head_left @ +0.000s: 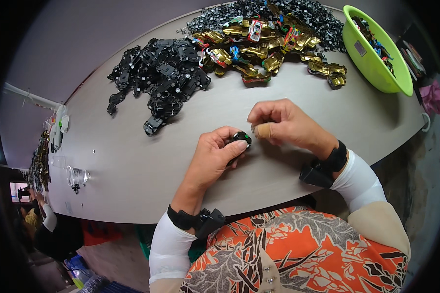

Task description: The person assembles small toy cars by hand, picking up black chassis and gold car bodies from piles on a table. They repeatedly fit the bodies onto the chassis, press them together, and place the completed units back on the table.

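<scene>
The left hand has its grip closed on a small black part, pinched between thumb and fingertips just above the grey surface. The right hand sits just beside it, fingers curled shut, fingertips meeting the part's right edge; whether it grips anything I cannot tell.

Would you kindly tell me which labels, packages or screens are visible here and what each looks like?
Label: small greyish rectangular sticker on the inner wall of the lime-green bowl, at the table's far right.
Screen: possibly a small bright panel at the far left edge; too small to tell.
</scene>
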Demonstrator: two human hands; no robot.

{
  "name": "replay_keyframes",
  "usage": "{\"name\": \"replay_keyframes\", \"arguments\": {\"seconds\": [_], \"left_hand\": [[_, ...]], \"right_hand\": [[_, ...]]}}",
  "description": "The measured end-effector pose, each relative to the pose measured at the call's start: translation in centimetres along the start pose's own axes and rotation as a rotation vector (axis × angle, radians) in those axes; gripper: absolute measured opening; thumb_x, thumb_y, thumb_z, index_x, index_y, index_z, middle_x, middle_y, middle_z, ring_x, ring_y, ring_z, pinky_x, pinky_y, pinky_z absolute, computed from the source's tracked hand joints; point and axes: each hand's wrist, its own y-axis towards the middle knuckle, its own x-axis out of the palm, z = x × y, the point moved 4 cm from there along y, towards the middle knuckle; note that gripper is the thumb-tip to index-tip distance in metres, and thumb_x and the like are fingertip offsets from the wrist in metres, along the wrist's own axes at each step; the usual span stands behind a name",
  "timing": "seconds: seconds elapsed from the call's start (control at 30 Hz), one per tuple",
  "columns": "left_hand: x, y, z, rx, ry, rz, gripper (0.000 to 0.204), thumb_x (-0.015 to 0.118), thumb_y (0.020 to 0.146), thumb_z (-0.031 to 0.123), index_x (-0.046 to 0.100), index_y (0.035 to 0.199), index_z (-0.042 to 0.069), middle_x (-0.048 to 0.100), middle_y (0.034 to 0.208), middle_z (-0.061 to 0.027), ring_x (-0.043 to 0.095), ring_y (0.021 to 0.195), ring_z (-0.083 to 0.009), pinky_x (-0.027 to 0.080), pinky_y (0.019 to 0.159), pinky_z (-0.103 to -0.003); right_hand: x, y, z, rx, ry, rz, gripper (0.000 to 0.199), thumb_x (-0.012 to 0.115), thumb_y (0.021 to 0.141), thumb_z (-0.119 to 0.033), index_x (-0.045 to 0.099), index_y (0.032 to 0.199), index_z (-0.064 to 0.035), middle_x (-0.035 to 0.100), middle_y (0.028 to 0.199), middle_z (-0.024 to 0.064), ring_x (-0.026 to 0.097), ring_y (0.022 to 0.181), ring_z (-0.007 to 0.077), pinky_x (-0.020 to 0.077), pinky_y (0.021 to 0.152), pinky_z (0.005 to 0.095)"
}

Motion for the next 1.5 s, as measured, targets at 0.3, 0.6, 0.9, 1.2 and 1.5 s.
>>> {"name": "replay_keyframes", "arguments": {"seconds": [0.3, 0.6, 0.9, 1.2, 1.5], "left_hand": [[-0.7, -4.7, -0.2, 0.042, 0.15, 0.054, 0.013, 0.06, 0.079, 0.008, 0.06, 0.091, 0.001, 0.056, 0.069, 0.0008, 0.051, 0.058, -0.0063, 0.041, 0.052, -0.02], [-9.8, -23.1, -5.8, -0.172, 0.413, 0.602, 0.027, 0.068, 0.066, 0.001, 0.064, 0.092, -0.006, 0.063, 0.067, -0.0054, 0.058, 0.062, -0.0085, 0.043, 0.058, -0.019], [-11.4, -20.5, 1.6, 0.167, 0.913, 0.806, 0.014, 0.066, 0.071, 0.005, 0.066, 0.082, -0.003, 0.065, 0.07, -0.0167, 0.064, 0.064, -0.0183, 0.047, 0.061, -0.028], [-8.7, -1.5, 7.4, 0.631, 1.609, 0.581, 0.034, 0.067, 0.065, 0.0, 0.063, 0.099, 0.007, 0.06, 0.1, -0.0062, 0.052, 0.099, -0.0262, 0.041, 0.08, -0.038], [-6.7, 0.7, 7.1, 0.742, 1.181, 0.598, 0.035, 0.069, 0.061, 0.001, 0.062, 0.096, 0.004, 0.058, 0.089, -0.0086, 0.056, 0.087, -0.0234, 0.043, 0.074, -0.034]], "right_hand": [[0.5, 0.2, 0.1, -0.193, -0.363, -0.045, 0.017, 0.061, 0.073, -0.004, 0.06, 0.089, 0.001, 0.062, 0.081, 0.0058, 0.056, 0.075, 0.0133, 0.0454, 0.072, 0.0267], [-4.6, 3.7, -2.1, -0.673, -1.206, 0.497, 0.011, 0.056, 0.07, 0.004, 0.051, 0.078, -0.0019, 0.053, 0.079, 0.0106, 0.056, 0.075, 0.033, 0.0442, 0.063, 0.0392], [-2.4, 3.2, -0.6, 0.024, -0.068, 0.031, 0.012, 0.064, 0.067, -0.001, 0.059, 0.076, -0.0049, 0.059, 0.066, -0.0004, 0.047, 0.051, 0.0016, 0.0311, 0.04, 0.0163], [-3.6, 2.5, -0.6, 0.071, -0.35, 0.183, 0.012, 0.067, 0.07, -0.007, 0.058, 0.076, -0.0016, 0.057, 0.066, 0.0006, 0.048, 0.055, 0.0057, 0.0359, 0.046, 0.0214], [-5.3, 0.3, -2.5, -0.386, -0.703, 0.396, 0.013, 0.061, 0.07, -0.003, 0.058, 0.083, -0.001, 0.059, 0.078, 0.0059, 0.056, 0.065, 0.0161, 0.0444, 0.06, 0.0286]]}}
